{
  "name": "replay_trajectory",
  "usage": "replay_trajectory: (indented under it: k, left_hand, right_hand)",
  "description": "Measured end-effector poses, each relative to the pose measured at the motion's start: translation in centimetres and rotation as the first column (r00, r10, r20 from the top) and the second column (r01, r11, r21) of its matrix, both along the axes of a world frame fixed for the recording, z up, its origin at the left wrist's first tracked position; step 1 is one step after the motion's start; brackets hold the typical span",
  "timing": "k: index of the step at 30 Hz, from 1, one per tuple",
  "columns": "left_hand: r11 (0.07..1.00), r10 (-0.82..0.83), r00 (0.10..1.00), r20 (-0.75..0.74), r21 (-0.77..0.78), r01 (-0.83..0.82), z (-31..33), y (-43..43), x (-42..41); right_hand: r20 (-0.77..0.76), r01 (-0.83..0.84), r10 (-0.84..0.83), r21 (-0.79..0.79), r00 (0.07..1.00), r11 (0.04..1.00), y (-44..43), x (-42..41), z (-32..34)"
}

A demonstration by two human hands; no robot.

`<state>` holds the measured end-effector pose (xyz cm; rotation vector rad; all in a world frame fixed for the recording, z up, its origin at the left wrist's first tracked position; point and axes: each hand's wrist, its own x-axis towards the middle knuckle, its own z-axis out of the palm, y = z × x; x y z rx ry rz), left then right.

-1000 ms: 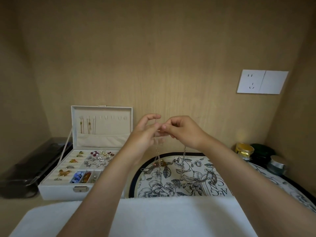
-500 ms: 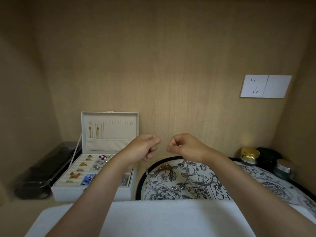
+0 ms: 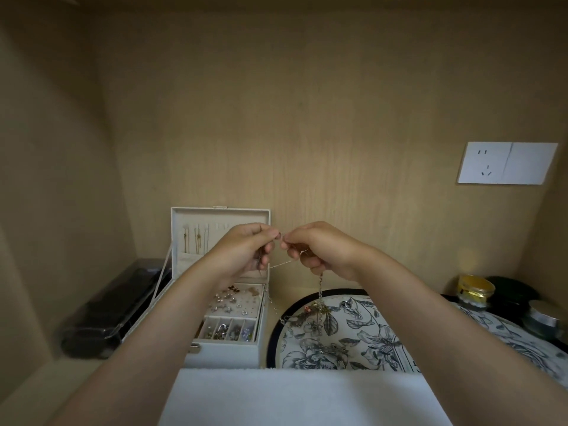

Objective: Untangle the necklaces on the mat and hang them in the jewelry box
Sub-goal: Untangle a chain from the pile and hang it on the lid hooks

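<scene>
Head view, the only one we have.

- We take the jewelry box (image 3: 222, 355) as our landmark. It stands open, lid upright, with a few chains (image 3: 196, 242) already hanging on the hooks inside the lid. Several hooks to their right look free.
- Both hands are raised in front of the box lid, at its right edge, with the knuckles almost touching.
- Left hand (image 3: 246, 252): thumb and forefinger pinch a fine necklace (image 3: 281, 265), and the other fingers are curled under.
- Right hand (image 3: 321, 252): it pinches the same strand just beside the left. A heavier chain section drops from under its palm.
- That section runs down to the tangle (image 3: 313, 312), which lies on the near-left part of the floral mat (image 3: 272, 339), just right of the box. The necklace is therefore half lifted and half caught in the cluster. We cannot tell how many chains are knotted there.
- A black case (image 3: 107, 315) sits left of the box. Jars (image 3: 475, 290) stand well to its right, beyond the mat, and a white cloth (image 3: 292, 395) lies in front of it.

Handling, our judgement:
- The chain is very light, limp and slick, and thin enough to kink or snap if it is pulled hard against a knot.
- It is best held close to the snag with fingertip pinches. Loops should be teased open, not hauled.
- The pendant cluster is the heavy end, so we would keep it resting on the mat while working.
- For hanging, we would hold the necklace near the clasp.
</scene>
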<state>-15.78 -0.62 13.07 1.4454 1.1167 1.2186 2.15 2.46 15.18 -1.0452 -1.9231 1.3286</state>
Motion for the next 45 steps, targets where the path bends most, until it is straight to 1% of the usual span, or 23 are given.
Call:
replay_trajectory:
  k: [2, 4, 6, 9, 12, 15, 16, 18, 20, 22, 25, 27, 29, 31, 35, 37, 40, 43, 45]
  left_hand:
    - [0.998, -0.052, 0.998, 0.021, -0.037, 0.053, 0.0, 0.2, -0.9]
    - [0.983, -0.144, 0.988, 0.062, -0.102, 0.15, 0.0, 0.6, -1.8]
    - [0.972, -0.183, 0.978, 0.103, -0.131, 0.195, -0.1, 1.1, -2.7]
    - [0.979, -0.135, 0.974, 0.18, -0.13, 0.16, -0.8, 2.2, -3.9]
    - [0.982, -0.05, 0.943, 0.329, -0.155, 0.106, -1.8, 3.7, -4.5]
    - [0.986, 0.081, 0.906, 0.415, -0.163, -0.014, -2.9, 5.6, -4.8]
    - [0.986, 0.129, 0.901, 0.414, -0.154, -0.071, -3.3, 6.2, -4.8]
    - [0.965, 0.259, 0.898, 0.356, -0.127, -0.227, -3.9, 7.4, -4.8]
    - [0.918, 0.397, 0.874, 0.282, -0.097, -0.386, -4.4, 8.6, -4.8]
    - [0.871, 0.489, 0.843, 0.226, -0.067, -0.487, -4.6, 9.6, -4.7]
    - [0.828, 0.558, 0.817, 0.141, -0.028, -0.561, -4.8, 10.7, -4.6]
    - [0.81, 0.585, 0.806, 0.09, -0.003, -0.587, -4.8, 11.1, -4.6]
    - [0.799, 0.6, 0.797, 0.064, -0.01, -0.601, -4.9, 11.3, -4.5]
    - [0.793, 0.609, 0.792, 0.048, -0.037, -0.608, -4.9, 11.4, -4.4]
    - [0.79, 0.611, 0.791, -0.001, -0.056, -0.61, -5.2, 11.1, -4.3]
    - [0.807, 0.587, 0.81, -0.014, -0.065, -0.586, -5.4, 10.6, -4.2]
    - [0.856, 0.509, 0.86, -0.027, -0.084, -0.51, -5.4, 9.6, -4.0]
    - [0.908, 0.399, 0.915, 0.067, -0.17, -0.383, -5.1, 8.6, -3.7]
    - [0.929, 0.338, 0.935, 0.105, -0.196, -0.314, -5.0, 8.1, -3.5]
  right_hand:
    - [0.006, -0.02, 0.02, -0.024, 1.0, 1.0, 0.4, -0.6, 0.2]
    - [-0.016, -0.041, 0.041, -0.048, 0.999, 0.998, 1.0, -1.4, 0.2]
    - [-0.043, -0.032, 0.03, -0.057, 0.999, 0.998, 1.7, -2.2, -0.1]
    - [-0.089, 0.035, -0.039, -0.049, 0.995, 0.998, 3.1, -3.4, -0.9]
    - [-0.083, 0.128, -0.128, -0.011, 0.988, 0.992, 4.6, -4.8, -2.2]
    - [-0.094, 0.211, -0.207, 0.031, 0.974, 0.977, 6.0, -6.3, -3.6]
    - [-0.099, 0.248, -0.242, 0.057, 0.965, 0.967, 6.6, -6.8, -4.0]
    - [-0.128, 0.354, -0.338, 0.124, 0.932, 0.927, 7.9, -7.6, -4.8]
    - [-0.174, 0.477, -0.449, 0.193, 0.877, 0.857, 9.1, -8.2, -5.2]
    - [-0.203, 0.568, -0.531, 0.251, 0.823, 0.784, 10.0, -8.8, -5.3]
    - [-0.216, 0.642, -0.607, 0.339, 0.765, 0.688, 10.5, -10.0, -5.2]
    - [-0.226, 0.677, -0.645, 0.368, 0.73, 0.637, 10.7, -10.6, -5.4]
    - [-0.226, 0.696, -0.67, 0.388, 0.708, 0.604, 10.8, -11.0, -5.6]
    - [-0.215, 0.699, -0.681, 0.404, 0.7, 0.59, 10.8, -11.1, -5.8]
    - [-0.171, 0.701, -0.697, 0.374, 0.696, 0.608, 10.3, -10.8, -6.8]
    - [-0.152, 0.683, -0.681, 0.356, 0.716, 0.638, 9.9, -10.5, -7.5]
    - [-0.085, 0.621, -0.626, 0.285, 0.775, 0.73, 9.1, -9.8, -8.6]
    - [0.008, 0.522, -0.533, 0.196, 0.846, 0.83, 8.2, -9.2, -9.4]
    - [0.049, 0.452, -0.46, 0.118, 0.886, 0.884, 7.7, -9.1, -9.6]
